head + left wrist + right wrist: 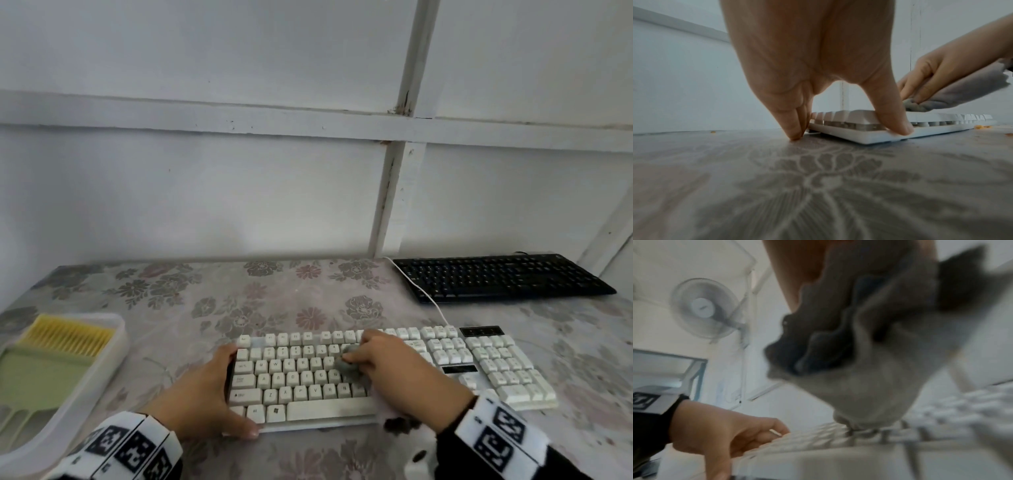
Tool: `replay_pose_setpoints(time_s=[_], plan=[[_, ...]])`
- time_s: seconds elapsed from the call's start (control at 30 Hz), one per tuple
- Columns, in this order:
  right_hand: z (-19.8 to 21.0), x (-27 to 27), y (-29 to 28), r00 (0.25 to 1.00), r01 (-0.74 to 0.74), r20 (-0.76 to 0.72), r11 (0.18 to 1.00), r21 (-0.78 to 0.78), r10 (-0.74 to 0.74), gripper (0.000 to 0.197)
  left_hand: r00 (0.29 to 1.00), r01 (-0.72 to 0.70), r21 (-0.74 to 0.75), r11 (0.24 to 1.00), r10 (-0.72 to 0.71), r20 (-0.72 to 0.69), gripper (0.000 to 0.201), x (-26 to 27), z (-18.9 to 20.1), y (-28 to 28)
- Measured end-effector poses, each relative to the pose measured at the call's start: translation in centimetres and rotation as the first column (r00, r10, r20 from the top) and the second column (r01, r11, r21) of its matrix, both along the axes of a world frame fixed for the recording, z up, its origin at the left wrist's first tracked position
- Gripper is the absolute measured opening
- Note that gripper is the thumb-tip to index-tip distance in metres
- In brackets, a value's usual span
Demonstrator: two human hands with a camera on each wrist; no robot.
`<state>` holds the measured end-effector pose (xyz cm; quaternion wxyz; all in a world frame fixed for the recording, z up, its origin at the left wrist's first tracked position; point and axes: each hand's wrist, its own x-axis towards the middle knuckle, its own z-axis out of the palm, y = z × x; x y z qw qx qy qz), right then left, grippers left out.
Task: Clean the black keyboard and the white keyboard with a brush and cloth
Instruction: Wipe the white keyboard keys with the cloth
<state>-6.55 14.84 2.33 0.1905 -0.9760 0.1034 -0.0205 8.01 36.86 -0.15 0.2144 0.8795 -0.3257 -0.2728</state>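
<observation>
left hand point(209, 394) spread at the white keyboard's point(507, 373) left end, thumb on its near edge, fingers straight down at its left side, right hand point(394, 363) palm down over the keys, fingers bunched around a grey cloth point(347, 365), both wrists in black sleeves

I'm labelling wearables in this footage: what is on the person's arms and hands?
Both hands, left hand and right hand, are bare: no gloves, and no rings visible. Each wrist carries a white band printed with black square code markers, left band and right band. Beyond the bands the sleeves are black.
</observation>
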Motion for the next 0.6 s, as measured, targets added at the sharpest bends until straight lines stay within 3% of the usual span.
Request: replay_pose_setpoints(time_s=[0.1,0.17,0.37,0.5,0.6], plan=[[0.6,-2.0,-2.2,0.991,0.137,-0.017,0.99,0.041,-0.136,0.025,1.0,-0.003,0.0,1.0,0.003,0.013,0.121,0.0,-0.1,-0.1],[1.0,-2.6,-3.3,0.982,0.183,-0.044,0.982,-0.033,-0.185,0.026,1.0,-0.004,0.0,1.0,0.004,0.019,0.121,-0.1,-0.1,-0.1],[1.4,-1.0,-0.6,0.998,0.059,-0.003,0.998,-0.012,-0.059,0.024,1.0,0.007,-0.004,1.0,-0.007,-0.024,0.135,-0.2,0.3,0.1],[0.3,-0.9,-0.4,0.997,0.079,-0.014,0.994,0.069,-0.079,0.024,0.999,0.012,-0.027,1.0,-0.013,-0.031,0.123,-0.3,0.4,0.0],[0.0,-2.6,-1.9,0.994,0.11,0.013,0.994,0.018,-0.11,0.011,1.0,0.008,-0.007,1.0,-0.008,-0.021,0.119,-0.3,0.3,-0.1]])
